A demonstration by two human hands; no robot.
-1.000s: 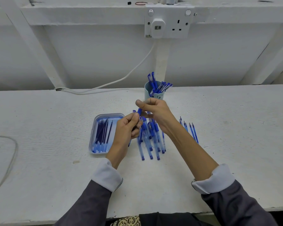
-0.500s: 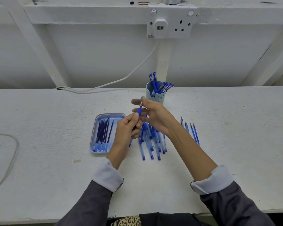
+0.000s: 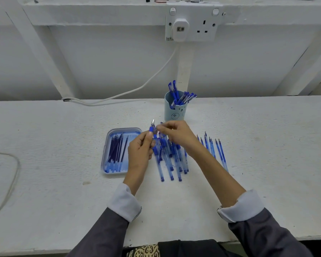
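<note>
My left hand grips a blue pen upright, its metal tip pointing up above my fingers. My right hand pinches the pen's blue front section just below the tip. Under both hands lies a loose pile of clear blue pen barrels on the white table. A blue tray left of my left hand holds several ink refills. A row of refills lies to the right of my right forearm. A pale blue cup with finished pens stands behind my hands.
A white cable runs along the table's back edge up to a plug in the wall socket. Another thin cable loops at the far left. The table's front edge is close to my body.
My right hand has drawn back from covering the pen's tip to pinching its front section, so the metal tip now shows. My left hand keeps the same grip on the pen.
</note>
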